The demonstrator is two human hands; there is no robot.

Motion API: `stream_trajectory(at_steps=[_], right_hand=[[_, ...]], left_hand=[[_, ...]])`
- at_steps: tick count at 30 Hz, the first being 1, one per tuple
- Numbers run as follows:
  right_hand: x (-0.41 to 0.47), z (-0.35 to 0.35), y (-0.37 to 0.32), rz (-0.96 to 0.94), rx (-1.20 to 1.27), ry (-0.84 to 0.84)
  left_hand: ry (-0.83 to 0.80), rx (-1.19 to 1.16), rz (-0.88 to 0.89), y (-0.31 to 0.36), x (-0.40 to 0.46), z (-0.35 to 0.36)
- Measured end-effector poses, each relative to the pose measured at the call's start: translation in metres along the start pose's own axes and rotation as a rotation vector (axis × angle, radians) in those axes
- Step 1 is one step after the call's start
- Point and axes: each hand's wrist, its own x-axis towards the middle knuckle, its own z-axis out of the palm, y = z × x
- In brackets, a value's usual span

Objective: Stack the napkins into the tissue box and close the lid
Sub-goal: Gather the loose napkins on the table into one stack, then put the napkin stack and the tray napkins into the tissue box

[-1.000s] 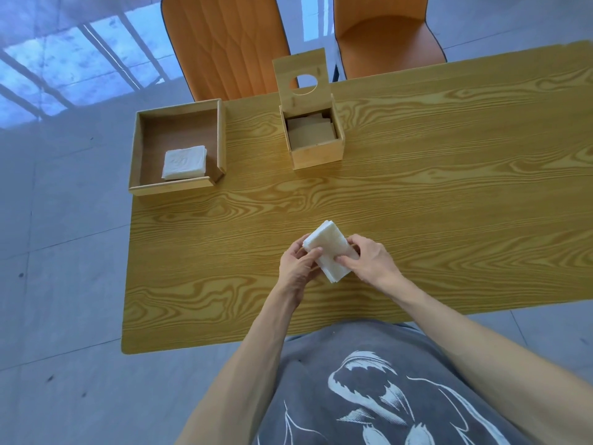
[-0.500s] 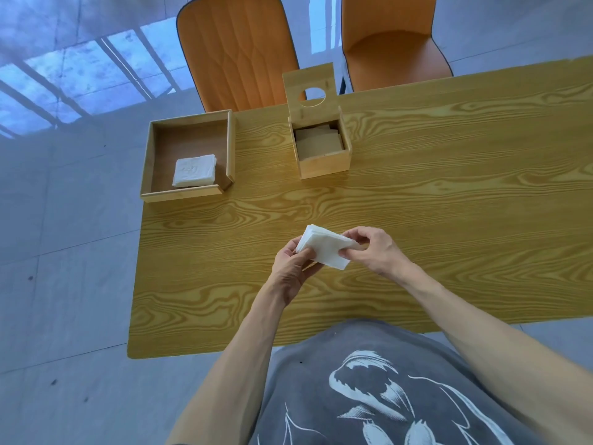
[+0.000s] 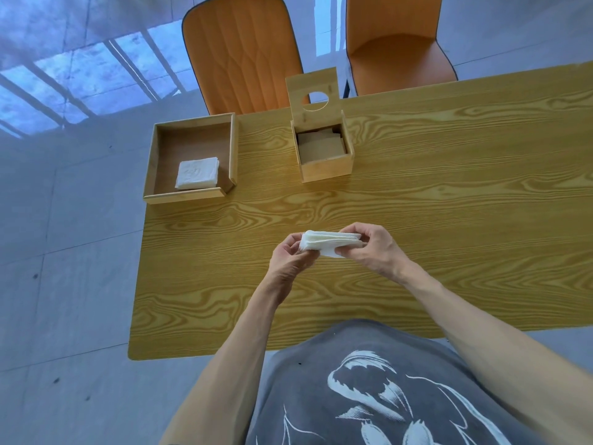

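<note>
A stack of white napkins [image 3: 329,244] is held level above the wooden table, seen edge-on. My left hand [image 3: 290,263] grips its left end and my right hand [image 3: 373,248] pinches its right end. The wooden tissue box [image 3: 325,167] stands at the far side of the table, its lid [image 3: 313,91] with a round hole hinged upright. Inside the box lies a brownish flat layer. A second white napkin stack [image 3: 198,173] rests in a shallow wooden tray [image 3: 154,162] to the left.
Two orange chairs [image 3: 240,53] [image 3: 398,43] stand behind the table's far edge. The tray overhangs the table's left edge [image 3: 141,252]. The grey tiled floor lies to the left. My grey printed shirt fills the bottom of the view.
Both hands have lifted the napkin stack off the table and turned it from face-up to level and edge-on. The head view has shifted a little.
</note>
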Motion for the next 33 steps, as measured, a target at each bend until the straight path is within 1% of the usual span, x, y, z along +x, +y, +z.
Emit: stream_trajectory(at_steps=[3,5,7,10,14,16,19,24,28,33], right_hand=[[-0.001,0.0,0.001,-0.094,-0.13,0.073],[-0.001,0.002,0.005,-0.142,-0.268,0.1],[-0.002,0.003,0.008,-0.151,-0.383,0.094],[-0.003,0.005,0.011,-0.147,-0.452,0.117],[-0.002,0.001,0.01,-0.149,-0.446,0.158],[0.0,-0.001,0.011,-0.151,-0.454,0.154],[0.001,-0.001,0.014,-0.126,-0.476,0.141],[0.007,-0.005,0.014,-0.072,-0.448,0.149],[0.023,-0.017,-0.002,-0.086,-0.403,0.154],[0.055,-0.038,-0.037,-0.169,-0.412,0.184]], left_hand=[[0.078,0.265,0.116,0.0,0.001,-0.002],[0.064,0.395,0.176,-0.001,0.002,-0.005],[0.044,0.514,0.207,-0.002,0.001,-0.005],[0.031,0.626,0.223,-0.003,0.001,-0.002],[0.086,0.67,0.275,-0.002,0.001,0.002],[0.072,0.69,0.285,0.0,0.002,0.001],[0.04,0.713,0.245,-0.002,0.004,-0.002],[0.069,0.666,0.215,0.002,0.014,-0.003],[0.07,0.59,0.226,0.025,0.028,-0.003],[0.067,0.558,0.304,0.068,0.051,0.001]])
